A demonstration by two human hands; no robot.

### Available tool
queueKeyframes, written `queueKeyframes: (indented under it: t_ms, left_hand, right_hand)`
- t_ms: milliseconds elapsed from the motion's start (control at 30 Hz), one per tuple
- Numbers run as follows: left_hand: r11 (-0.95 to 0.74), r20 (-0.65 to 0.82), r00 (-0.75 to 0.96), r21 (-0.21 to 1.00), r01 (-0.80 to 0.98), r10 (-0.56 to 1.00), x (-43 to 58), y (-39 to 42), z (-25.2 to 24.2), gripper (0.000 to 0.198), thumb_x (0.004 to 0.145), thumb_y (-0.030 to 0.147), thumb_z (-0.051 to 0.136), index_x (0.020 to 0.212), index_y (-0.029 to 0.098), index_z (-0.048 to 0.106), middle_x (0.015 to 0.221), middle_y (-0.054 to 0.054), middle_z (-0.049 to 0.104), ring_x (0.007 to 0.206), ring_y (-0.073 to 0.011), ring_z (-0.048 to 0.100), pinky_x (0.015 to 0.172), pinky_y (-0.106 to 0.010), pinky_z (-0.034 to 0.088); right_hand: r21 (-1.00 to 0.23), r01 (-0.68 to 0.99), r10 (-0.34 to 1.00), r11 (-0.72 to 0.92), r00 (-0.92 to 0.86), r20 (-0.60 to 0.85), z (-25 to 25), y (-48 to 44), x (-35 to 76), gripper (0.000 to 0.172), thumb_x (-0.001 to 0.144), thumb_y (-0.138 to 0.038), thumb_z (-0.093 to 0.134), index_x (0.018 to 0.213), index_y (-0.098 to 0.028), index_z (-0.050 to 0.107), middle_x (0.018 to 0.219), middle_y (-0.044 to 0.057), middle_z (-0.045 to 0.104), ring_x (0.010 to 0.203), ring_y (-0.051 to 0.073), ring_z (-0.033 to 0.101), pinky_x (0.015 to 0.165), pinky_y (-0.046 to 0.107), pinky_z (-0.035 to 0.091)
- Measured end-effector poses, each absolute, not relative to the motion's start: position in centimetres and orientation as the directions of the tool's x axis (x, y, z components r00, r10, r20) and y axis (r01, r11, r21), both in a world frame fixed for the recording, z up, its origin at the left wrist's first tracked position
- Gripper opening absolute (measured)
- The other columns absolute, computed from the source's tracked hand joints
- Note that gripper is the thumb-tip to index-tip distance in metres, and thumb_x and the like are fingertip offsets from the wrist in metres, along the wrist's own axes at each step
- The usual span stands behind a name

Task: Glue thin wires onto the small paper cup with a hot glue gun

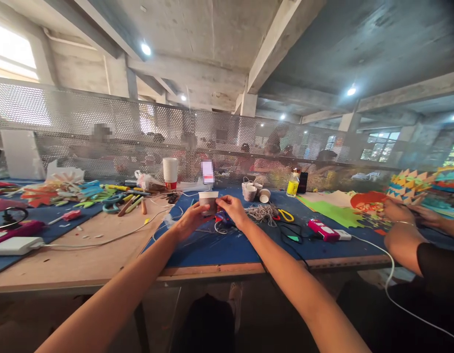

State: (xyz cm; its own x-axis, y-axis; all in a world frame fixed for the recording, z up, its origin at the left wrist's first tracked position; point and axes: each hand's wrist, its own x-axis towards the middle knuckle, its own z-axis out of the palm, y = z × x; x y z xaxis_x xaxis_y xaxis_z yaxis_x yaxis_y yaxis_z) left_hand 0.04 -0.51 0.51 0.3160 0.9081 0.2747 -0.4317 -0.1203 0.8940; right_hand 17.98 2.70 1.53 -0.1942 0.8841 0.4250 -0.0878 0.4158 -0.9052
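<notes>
"So, how will that paper cup (208,197) handle, mid-frame?"

"Light, I'd guess, and easily crushed; best held gently near the rim. The left hand (191,220) grasps its side; the right hand (232,210) touches the opposite wall."

"Pinching it?"

"Can't tell; fingers cover the contact and part of the wall."

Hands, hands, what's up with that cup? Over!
Left hand holding paper cup; right hand at its side. Grey cord pile close by, on the right.
</notes>
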Motion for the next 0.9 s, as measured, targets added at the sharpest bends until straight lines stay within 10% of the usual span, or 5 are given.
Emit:
queueKeyframes:
  t_ms: [900]
  left_hand:
    - [-0.079, 0.222, 0.353, 0.923, -0.378, 0.909, 0.2, -0.4, 0.1, 0.042, 0.084, 0.037, 0.077, 0.12, 0.014, 0.072, 0.119, -0.016, 0.075, 0.111, -0.0318, 0.068, 0.101, -0.05, 0.051]
  right_hand:
    - [-0.813, 0.103, 0.818, 0.574, -0.123, 0.562, 1.1, 1.3, 17.5, 0.025, 0.084, -0.045, 0.066, 0.083, -0.021, 0.06, 0.075, 0.002, 0.071, 0.071, 0.019, 0.07, 0.072, 0.031, 0.056]
